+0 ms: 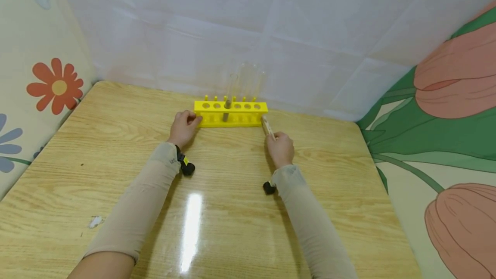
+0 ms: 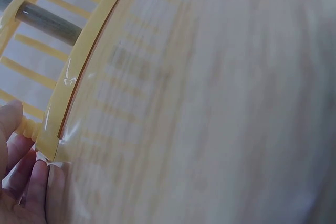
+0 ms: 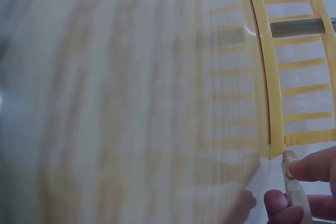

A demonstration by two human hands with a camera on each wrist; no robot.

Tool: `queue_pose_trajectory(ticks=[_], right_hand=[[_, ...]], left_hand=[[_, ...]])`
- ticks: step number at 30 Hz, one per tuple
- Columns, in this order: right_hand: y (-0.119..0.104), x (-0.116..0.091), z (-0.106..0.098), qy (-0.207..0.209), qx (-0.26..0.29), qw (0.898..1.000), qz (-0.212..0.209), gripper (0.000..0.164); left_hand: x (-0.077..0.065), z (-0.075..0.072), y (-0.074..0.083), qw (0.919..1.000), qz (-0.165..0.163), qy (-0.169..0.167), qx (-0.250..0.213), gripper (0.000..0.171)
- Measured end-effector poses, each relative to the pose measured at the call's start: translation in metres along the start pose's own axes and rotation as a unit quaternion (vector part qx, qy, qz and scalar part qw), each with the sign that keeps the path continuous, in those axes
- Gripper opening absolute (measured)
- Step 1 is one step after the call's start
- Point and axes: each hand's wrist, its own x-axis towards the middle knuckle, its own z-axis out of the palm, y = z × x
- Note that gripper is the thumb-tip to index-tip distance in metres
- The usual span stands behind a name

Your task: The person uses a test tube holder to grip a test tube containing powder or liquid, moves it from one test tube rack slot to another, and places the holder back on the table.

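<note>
A yellow test tube rack (image 1: 231,107) stands near the back of the table. One test tube (image 1: 227,104) with a dark grey filling sits upright in its third hole from the left. My left hand (image 1: 184,128) pinches the post at the rack's left end; in the left wrist view the thumb (image 2: 10,118) lies against that post. My right hand (image 1: 281,147) holds a wooden test tube holder (image 1: 267,126) between thumb and fingers. Its far tip reaches the rack's lower right corner, and the right wrist view shows the holder (image 3: 296,190) right beside the rack's end.
Several clear test tubes (image 1: 248,79) stand over the pegs along the rack's back right. Behind the table (image 1: 228,210) hangs a white sheet (image 1: 186,25). Flower-patterned panels (image 1: 445,150) flank both sides. A small white patch (image 1: 95,221) marks the table at the left.
</note>
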Motion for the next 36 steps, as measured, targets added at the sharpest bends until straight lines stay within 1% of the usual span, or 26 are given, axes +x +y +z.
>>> queue_pose_trajectory(ticks=[6, 14, 25, 36], right_hand=[[-0.0012, 0.0002, -0.0012, -0.011, -0.012, 1.0, 0.006, 0.034], [-0.0008, 0.002, -0.0018, -0.011, -0.02, 1.0, 0.002, 0.03], [-0.0024, 0.0014, -0.0042, -0.021, -0.04, 0.999, 0.014, 0.029], [-0.0035, 0.0024, -0.0015, -0.031, -0.061, 0.997, 0.026, 0.026]], left_hand=[[0.0007, -0.0001, -0.0012, 1.0, 0.0, -0.001, 0.0, 0.045], [0.0008, -0.0004, 0.0004, 1.0, -0.004, -0.003, -0.001, 0.045], [0.0006, -0.0004, 0.0006, 1.0, -0.003, -0.003, -0.002, 0.044], [0.0006, -0.0001, -0.0001, 1.0, -0.002, -0.001, 0.0, 0.045]])
